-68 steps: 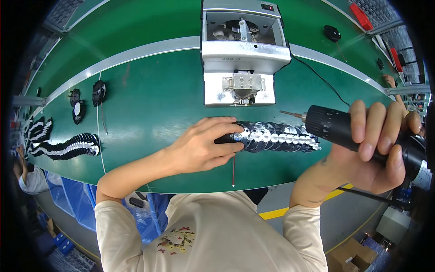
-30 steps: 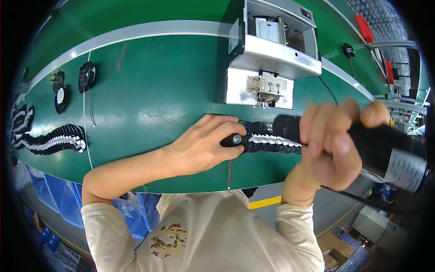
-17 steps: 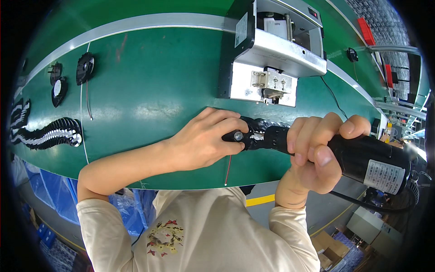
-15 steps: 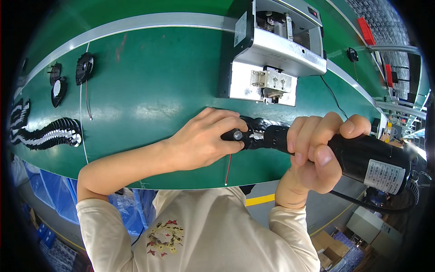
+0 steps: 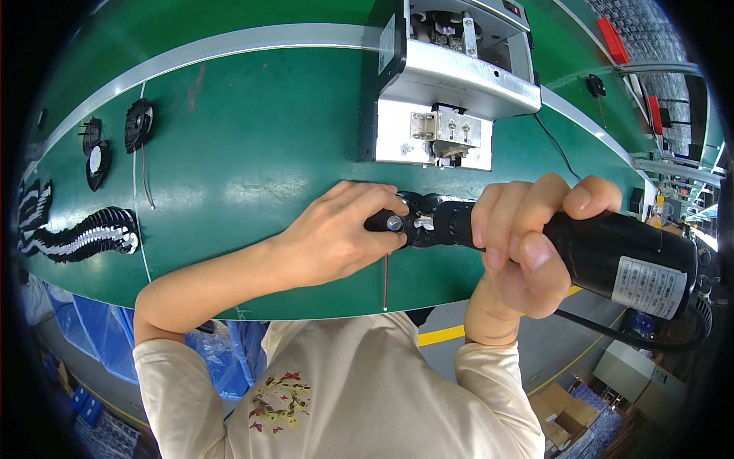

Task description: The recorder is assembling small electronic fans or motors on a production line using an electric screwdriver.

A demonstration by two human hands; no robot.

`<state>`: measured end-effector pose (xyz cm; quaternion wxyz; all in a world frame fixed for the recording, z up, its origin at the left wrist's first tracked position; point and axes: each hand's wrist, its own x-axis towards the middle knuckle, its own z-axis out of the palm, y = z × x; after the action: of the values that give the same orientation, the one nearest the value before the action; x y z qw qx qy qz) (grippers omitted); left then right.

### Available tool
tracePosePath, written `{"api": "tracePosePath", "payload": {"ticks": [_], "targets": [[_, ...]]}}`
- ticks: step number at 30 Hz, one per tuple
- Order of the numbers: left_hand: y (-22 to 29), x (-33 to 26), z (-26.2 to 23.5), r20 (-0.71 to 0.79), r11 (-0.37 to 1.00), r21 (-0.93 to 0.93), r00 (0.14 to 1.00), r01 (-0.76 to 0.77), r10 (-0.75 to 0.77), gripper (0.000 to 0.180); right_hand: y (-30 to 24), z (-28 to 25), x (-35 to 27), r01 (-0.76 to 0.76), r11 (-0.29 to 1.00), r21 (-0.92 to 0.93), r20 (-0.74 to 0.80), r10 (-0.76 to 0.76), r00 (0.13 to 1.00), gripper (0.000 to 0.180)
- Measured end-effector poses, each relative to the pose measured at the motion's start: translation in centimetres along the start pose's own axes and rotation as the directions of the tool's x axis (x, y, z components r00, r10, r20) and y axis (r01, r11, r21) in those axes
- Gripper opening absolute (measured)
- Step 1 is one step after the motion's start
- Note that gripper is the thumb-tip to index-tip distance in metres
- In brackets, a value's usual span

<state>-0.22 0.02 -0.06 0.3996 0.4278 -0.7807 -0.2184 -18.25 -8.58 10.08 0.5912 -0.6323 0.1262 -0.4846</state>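
My right hand (image 5: 535,237) is wrapped round a black electric screwdriver (image 5: 634,260), held nearly level, with a white label on its rear part. The screwdriver's nose points left to a small black plastic part (image 5: 414,208) on the green table. My left hand (image 5: 344,233) grips that part's left side, thumb and fingers closed about it. A round metal piece (image 5: 394,222) shows between thumb and forefinger. From the part a thin dark red wire (image 5: 386,283) runs toward the table's near edge. Whether the screwdriver's bit touches a screw cannot be made out.
A grey metal machine (image 5: 466,84) stands just beyond my hands. At the left lie a curved row of stacked black parts (image 5: 84,233) and several loose black housings (image 5: 139,125), one with a wire. Blue plastic bags (image 5: 99,329) hang below the table's near edge.
The table and machine have shifted slightly left and up in the view. Both hands keep their holds, and the screwdriver stays against or close to the black part.
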Motion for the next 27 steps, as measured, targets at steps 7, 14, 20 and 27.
{"api": "tracePosePath", "payload": {"ticks": [7, 14, 20, 27], "targets": [[0.1, 0.1, -0.2, -0.004, 1.000, -0.003, 1.000, -0.003, 0.003, 0.014, 0.8, 0.9, -0.3, -0.031, 0.994, -0.102, -0.066, 0.024, 0.998, 0.039], [0.2, -0.1, 0.2, -0.053, 1.000, 0.001, 0.999, -0.015, 0.015, 0.017, 1.3, 1.1, -1.0, 0.018, 0.996, -0.091, 0.104, -0.008, 0.995, 0.042], [0.4, 0.0, 0.0, -0.035, 1.000, 0.003, 0.999, -0.007, 0.007, 0.020, 1.5, 0.7, -0.5, 0.037, 0.988, -0.147, 0.198, -0.008, 0.980, 0.043], [-0.6, 0.0, -0.2, 0.014, 1.000, 0.001, 1.000, -0.027, 0.027, 0.021, -0.5, -0.5, 2.5, 0.065, 0.997, 0.033, 0.144, -0.069, 0.987, 0.043]]}}
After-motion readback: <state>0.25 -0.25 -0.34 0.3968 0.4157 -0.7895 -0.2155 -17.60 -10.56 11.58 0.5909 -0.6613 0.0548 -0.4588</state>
